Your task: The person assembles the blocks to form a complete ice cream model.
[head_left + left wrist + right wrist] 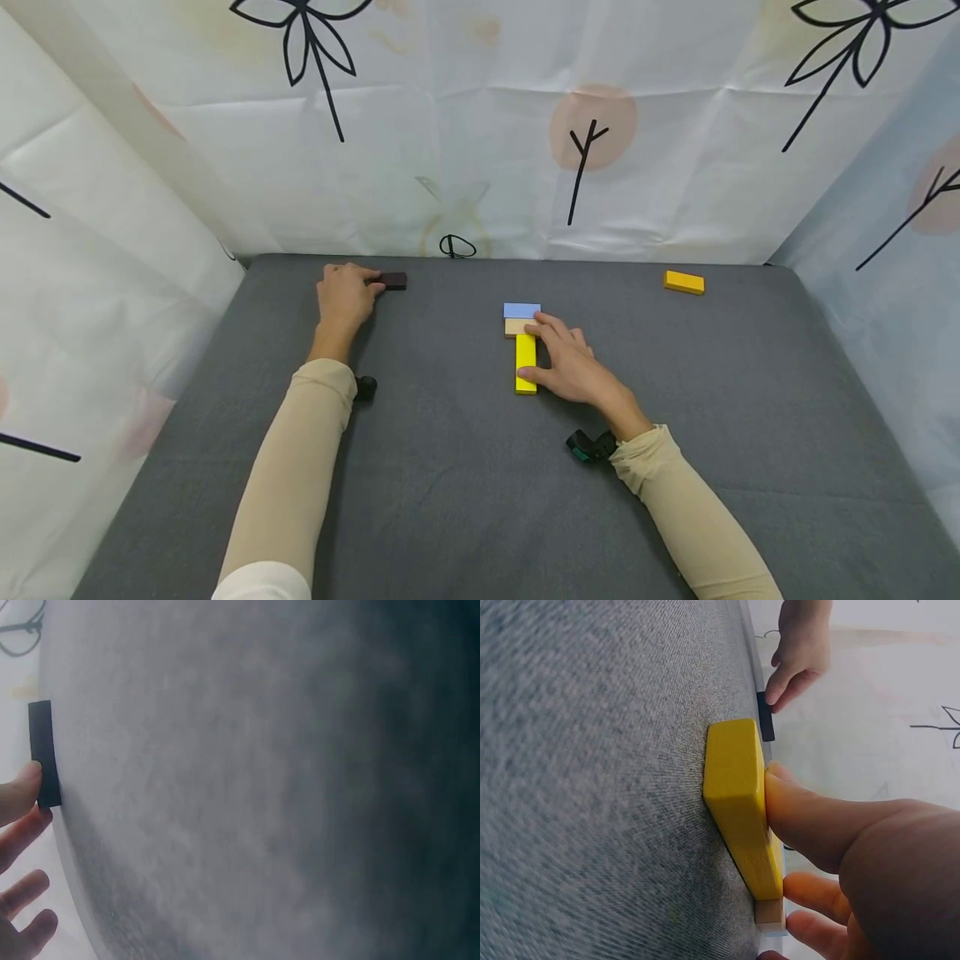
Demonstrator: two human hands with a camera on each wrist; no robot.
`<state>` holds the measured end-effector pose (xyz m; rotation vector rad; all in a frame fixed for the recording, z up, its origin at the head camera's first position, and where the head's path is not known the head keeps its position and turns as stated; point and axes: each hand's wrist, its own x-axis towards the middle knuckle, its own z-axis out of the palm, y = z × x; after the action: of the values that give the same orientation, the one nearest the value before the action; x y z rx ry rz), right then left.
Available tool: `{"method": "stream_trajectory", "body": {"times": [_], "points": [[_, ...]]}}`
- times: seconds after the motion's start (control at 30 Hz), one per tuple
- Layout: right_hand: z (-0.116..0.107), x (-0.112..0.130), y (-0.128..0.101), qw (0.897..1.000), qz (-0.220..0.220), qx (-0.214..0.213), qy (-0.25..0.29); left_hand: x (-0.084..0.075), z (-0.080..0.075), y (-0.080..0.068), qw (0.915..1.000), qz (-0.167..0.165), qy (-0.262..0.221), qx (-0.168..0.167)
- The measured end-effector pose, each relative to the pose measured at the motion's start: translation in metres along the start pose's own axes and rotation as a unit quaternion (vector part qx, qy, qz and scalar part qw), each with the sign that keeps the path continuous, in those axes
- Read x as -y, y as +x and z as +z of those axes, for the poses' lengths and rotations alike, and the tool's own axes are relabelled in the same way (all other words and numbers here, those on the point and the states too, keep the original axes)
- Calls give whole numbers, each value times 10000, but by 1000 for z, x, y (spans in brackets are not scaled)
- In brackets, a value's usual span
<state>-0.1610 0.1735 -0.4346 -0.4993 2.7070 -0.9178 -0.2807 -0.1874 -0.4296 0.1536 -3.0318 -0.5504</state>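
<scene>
Yellow block — long, smooth, squared-off

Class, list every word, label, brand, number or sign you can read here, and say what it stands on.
None can be read.
The bright yellow block, light blue block, beige block, dark brown block and orange-yellow block, all rectangular, show no lettering on visible faces.
The white cloth backdrop bears black line drawings, not writing.
Any marking on the black right-wrist device is too small to read.
</scene>
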Motion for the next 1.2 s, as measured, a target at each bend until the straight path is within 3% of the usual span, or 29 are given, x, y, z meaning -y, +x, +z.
{"method": "stream_trajectory", "body": {"times": [0.63, 0.93, 1.2], "points": [[0, 0, 0, 10000, -1, 18, 25, -39, 15, -8, 9963, 262, -765, 284], [1, 0, 0, 10000, -8, 13, 25, -54, 23, -13, 9844, -256, -1690, 412], [0, -1, 0, 10000, 22, 13, 50, -72, 22, -14, 9814, -523, -1723, 670]]}}
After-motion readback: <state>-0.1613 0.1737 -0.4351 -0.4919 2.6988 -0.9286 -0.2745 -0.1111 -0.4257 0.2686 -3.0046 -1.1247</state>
